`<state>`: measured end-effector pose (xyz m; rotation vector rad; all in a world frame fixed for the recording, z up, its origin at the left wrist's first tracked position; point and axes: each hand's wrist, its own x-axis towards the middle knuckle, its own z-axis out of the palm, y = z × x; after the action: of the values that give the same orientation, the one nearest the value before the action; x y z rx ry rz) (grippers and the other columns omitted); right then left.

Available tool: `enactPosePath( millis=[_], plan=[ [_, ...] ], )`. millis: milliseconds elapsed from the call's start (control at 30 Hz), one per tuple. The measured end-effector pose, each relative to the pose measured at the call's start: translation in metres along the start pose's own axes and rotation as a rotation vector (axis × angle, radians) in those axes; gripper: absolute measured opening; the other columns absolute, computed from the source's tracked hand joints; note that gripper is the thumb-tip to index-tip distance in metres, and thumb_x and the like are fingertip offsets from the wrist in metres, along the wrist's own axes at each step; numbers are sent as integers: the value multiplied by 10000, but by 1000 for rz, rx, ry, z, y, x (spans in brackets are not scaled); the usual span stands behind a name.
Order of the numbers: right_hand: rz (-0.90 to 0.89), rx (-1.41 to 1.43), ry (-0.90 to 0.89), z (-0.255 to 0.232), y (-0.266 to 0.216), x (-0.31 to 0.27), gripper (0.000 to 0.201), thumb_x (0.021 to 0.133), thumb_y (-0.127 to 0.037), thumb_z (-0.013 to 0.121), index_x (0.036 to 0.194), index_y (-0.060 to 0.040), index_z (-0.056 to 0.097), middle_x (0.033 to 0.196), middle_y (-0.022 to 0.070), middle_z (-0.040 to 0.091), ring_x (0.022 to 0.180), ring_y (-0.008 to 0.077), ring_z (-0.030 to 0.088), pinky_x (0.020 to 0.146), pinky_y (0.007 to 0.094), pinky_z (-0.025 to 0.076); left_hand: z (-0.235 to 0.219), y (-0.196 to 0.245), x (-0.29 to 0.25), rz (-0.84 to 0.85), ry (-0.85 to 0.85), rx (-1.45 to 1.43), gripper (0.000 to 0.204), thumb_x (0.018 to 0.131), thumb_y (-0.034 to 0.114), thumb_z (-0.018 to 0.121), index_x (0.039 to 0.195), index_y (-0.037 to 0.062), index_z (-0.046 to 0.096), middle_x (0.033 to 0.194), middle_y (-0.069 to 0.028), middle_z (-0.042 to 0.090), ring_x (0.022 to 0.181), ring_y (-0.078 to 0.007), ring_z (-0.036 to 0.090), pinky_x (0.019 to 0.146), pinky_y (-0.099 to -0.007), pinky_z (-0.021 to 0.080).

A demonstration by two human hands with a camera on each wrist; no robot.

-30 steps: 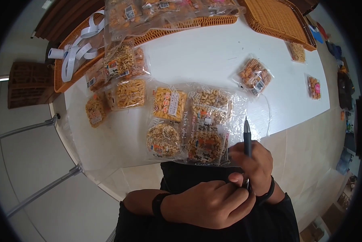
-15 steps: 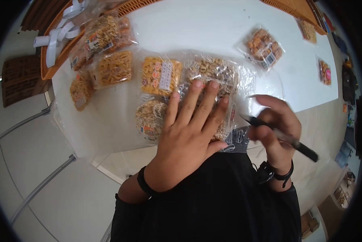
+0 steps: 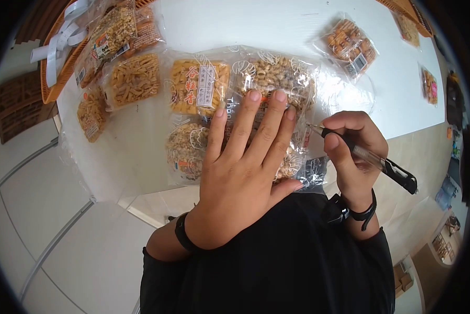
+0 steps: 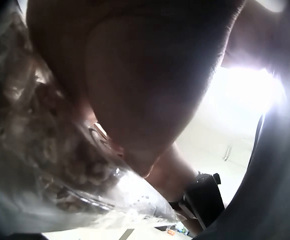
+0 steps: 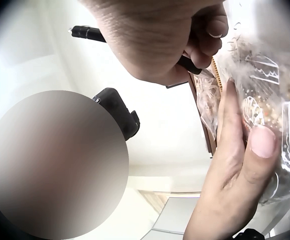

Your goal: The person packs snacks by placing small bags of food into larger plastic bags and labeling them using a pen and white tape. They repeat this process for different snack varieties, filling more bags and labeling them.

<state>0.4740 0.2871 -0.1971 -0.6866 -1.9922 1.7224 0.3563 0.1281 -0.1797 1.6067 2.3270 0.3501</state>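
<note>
Head view: Left hand (image 3: 239, 183) palm down, fingers straight and spread, on a clear printed bag (image 3: 231, 99) lying at the table's (image 3: 256, 26) near edge. Bag holds several snack packets; yellow one (image 3: 199, 83) at upper left, nutty one (image 3: 276, 73) at upper right. Right hand (image 3: 359, 175) grips a black-and-clear pen (image 3: 386, 166), fingers curled round it; tip at the bag's right part, contact uncertain. Left of bag: loose snack packets (image 3: 133, 78), then a wicker basket (image 3: 50, 91) with white ribbon (image 3: 62, 39). Right, farther off: barcoded packet (image 3: 350, 47); small packet (image 3: 429, 86) near the table's right side.

Left wrist view: Left hand dark and very close, across the middle; its fingers' pose can't be read here. Shiny bag beside it, lower left. Black wrist device (image 4: 204, 200) beyond.

Right wrist view: Right hand at top, fingers curled on pen; pen's end sticks out leftward. Left hand's thumb and straight fingers beside bag, at right.
</note>
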Motion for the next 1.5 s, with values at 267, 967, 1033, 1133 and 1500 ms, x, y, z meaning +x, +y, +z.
enactPosePath(
  millis=[267,967,1033,1133,1500],
  plan=[
    [1,21,-38,2,0,-3,145,872,-15,685,1011,17,659,783,19,634,680,49,532,617,210,416,-1,-1,7,-21,52,-25,879,682,548,787,1403,104,551,1560,-105,390,1454,-341,314,1171,-580,212],
    [-98,106,-14,11,15,-6,357,983,-280,579,1120,40,657,875,120,666,728,148,598,656,278,465,7,-7,4,59,27,-20,659,736,588,714,1332,320,626,1606,-212,283,1430,-483,295,1076,-677,232],
    [-118,117,-13,10,16,-4,394,998,-312,547,1136,43,649,881,134,665,745,163,609,669,284,471,8,-7,4,62,28,-14,669,738,591,710,1348,334,613,1607,-216,282,1427,-486,300,1075,-679,230],
    [-146,105,-23,7,16,-2,402,1000,-314,541,1142,47,646,879,141,663,756,184,622,677,292,476,7,-7,4,62,17,1,692,741,597,705,1376,347,590,1609,-215,279,1427,-484,302,1075,-676,230],
    [-30,27,25,-3,14,-21,255,919,-141,665,1102,37,650,860,120,657,738,185,618,680,283,475,7,-7,5,50,-18,37,678,767,625,666,1395,388,570,1611,-221,272,1436,-480,288,1086,-673,209]
  ],
)
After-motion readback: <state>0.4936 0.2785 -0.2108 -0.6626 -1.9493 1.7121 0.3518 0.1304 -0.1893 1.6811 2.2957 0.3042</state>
